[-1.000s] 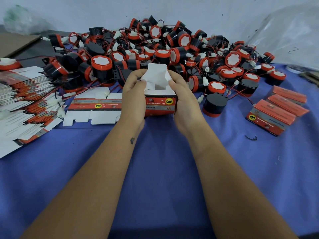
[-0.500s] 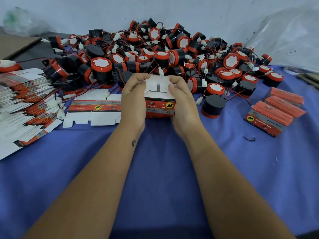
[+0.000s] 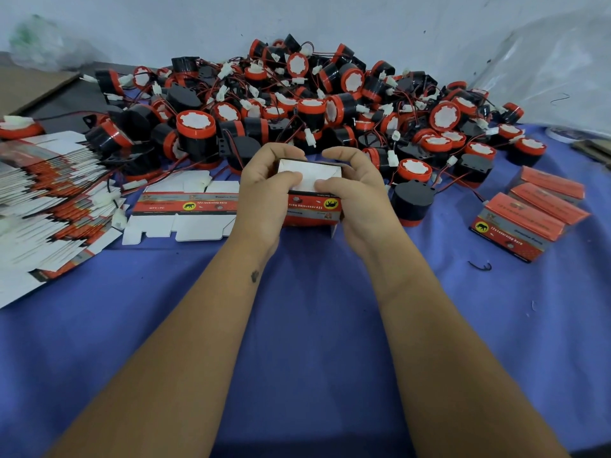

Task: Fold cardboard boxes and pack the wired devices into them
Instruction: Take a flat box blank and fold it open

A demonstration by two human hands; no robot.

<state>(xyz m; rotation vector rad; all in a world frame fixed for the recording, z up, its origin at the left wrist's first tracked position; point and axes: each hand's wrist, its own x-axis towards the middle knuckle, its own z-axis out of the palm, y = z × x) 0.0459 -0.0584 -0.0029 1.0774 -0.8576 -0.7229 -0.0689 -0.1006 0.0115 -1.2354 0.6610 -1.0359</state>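
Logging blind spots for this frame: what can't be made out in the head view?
- Inside of the held box: covered by its white flaps and both thumbs; holds a device or not, cannot tell.
- Left hand and right hand fingertips: behind the box.
- Box print: too small and blurred beyond "12v reversing horn".
- Flat box stack: cut off by the left edge.
- Device pile: lower units buried; count unknowable.
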